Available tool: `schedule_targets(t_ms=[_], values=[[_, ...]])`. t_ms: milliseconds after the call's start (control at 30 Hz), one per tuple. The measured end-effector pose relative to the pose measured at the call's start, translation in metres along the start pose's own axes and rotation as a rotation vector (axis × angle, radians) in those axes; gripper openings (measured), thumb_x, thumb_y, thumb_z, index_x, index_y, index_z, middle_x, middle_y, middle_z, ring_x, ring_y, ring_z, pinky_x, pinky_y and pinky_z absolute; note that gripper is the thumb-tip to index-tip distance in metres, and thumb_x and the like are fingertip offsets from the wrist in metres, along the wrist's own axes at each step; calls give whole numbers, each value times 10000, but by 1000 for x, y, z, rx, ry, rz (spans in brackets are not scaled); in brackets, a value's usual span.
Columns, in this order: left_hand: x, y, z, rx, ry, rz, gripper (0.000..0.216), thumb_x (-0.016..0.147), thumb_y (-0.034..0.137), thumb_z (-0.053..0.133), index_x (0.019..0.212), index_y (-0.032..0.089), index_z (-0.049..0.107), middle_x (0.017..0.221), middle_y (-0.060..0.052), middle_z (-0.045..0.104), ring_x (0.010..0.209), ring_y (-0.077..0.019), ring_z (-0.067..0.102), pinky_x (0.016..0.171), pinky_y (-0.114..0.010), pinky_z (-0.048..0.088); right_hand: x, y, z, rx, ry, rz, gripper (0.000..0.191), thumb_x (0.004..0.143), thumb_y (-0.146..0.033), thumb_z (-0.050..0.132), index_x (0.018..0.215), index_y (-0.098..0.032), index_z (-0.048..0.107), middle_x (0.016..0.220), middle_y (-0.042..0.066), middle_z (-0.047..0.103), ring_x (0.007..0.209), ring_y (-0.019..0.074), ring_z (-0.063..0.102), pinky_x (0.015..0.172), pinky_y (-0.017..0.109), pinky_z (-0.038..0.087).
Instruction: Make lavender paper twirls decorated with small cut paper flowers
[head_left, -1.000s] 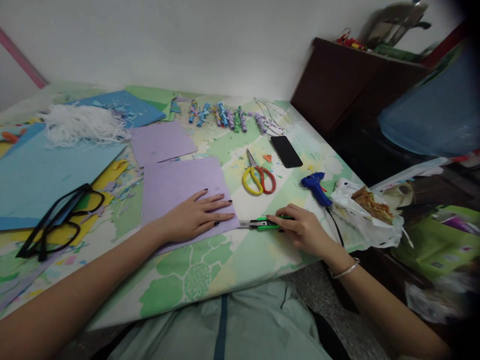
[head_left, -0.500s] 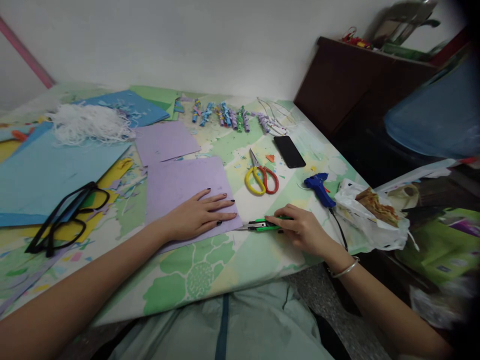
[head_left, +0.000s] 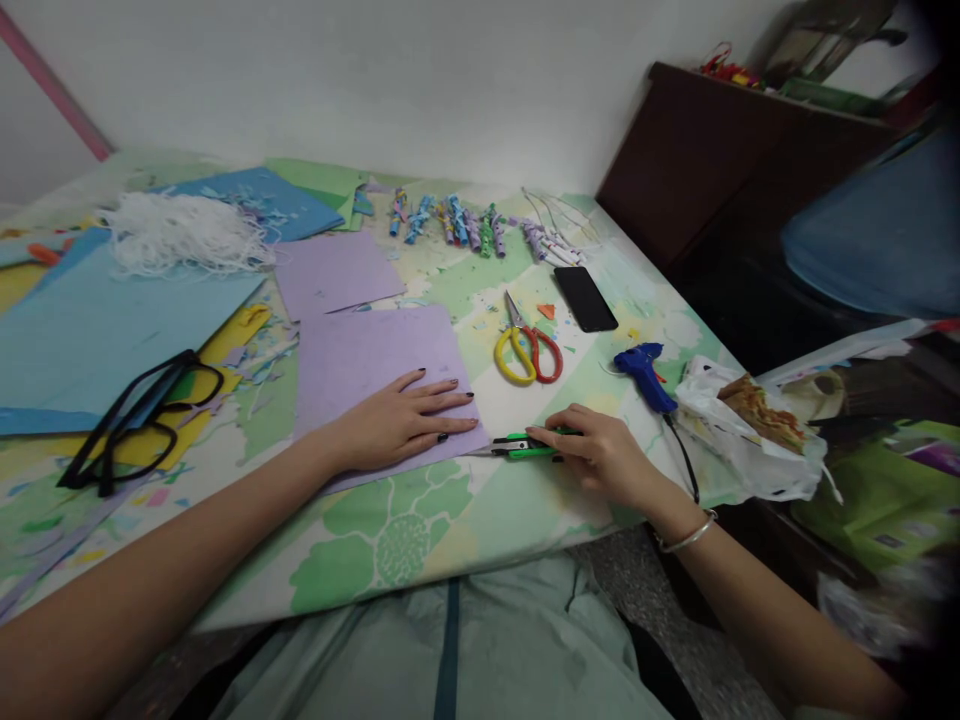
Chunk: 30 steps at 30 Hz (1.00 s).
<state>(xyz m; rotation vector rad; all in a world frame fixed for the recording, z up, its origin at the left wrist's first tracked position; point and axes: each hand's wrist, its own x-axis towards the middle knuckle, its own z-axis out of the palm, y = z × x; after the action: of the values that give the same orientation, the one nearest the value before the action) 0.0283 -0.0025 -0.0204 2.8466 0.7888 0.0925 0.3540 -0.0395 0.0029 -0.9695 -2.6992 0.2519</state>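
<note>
Blue sheets: lying at the far left, with a tangled heap of white strands sitting across their upper part.
Black glasses: resting near the desk's front left, overlapping the blue and yellow paper.
Small lilac sheet: lying flat just behind the larger one.
Large lilac sheet: lying flat on the desk in front of the person, looking plain and smooth, faintly marked, its front edge slanting slightly.
Left hand: pressing palm down on the large lilac sheet, the forearm coming in from the lower left; its fingers are stretching out, slightly spread, gripping nothing.
Green cutter: lying low along the desk, its blade pointing left at the sheet's front right corner; exact contact is hard to tell.
Right hand: reaching in from the right, its fingers gripping the cutter, the index finger extending along the top.
Scissors: resting behind the cutter, showing one yellow handle and one red.
Blue glue gun: lying beyond the right hand.
White bag: sagging at the desk's right edge, holding browned, flat food.
Green bag: sitting farther right, its contents blurring.
</note>
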Motion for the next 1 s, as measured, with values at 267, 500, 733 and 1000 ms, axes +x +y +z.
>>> schedule_targets(t_ms=[267,500,733,1000], values=[[0,2,-1,-7,-5,-13,439,1015,332,284,1439,442,318,1543,40,336,1429,-220,264,1144,-484,114,0,-2,1,-40,3,-48,513,815,-19,470,1279,-202,594,1041,110,648,880,224,559,706,335,469],[0,2,-2,-28,3,-30,426,1014,346,287,1425,437,350,1539,38,344,1431,-217,265,1148,-487,123,-7,3,4,-67,32,-64,530,805,-33,495,1297,-214,578,1054,106,637,848,225,545,689,344,464],[16,-6,1,-13,25,-117,425,1016,354,272,1426,415,366,1564,-15,284,1447,-289,205,1114,-618,80,1,15,2,-1,58,37,531,806,-6,459,1277,-204,603,1063,106,640,918,223,586,757,344,496],[21,-8,5,-32,48,-157,425,1016,368,271,1428,423,356,1568,-6,272,1453,-287,180,1112,-621,71,14,32,1,31,76,8,535,771,3,462,1216,-225,652,1059,94,652,927,222,602,759,338,504]])
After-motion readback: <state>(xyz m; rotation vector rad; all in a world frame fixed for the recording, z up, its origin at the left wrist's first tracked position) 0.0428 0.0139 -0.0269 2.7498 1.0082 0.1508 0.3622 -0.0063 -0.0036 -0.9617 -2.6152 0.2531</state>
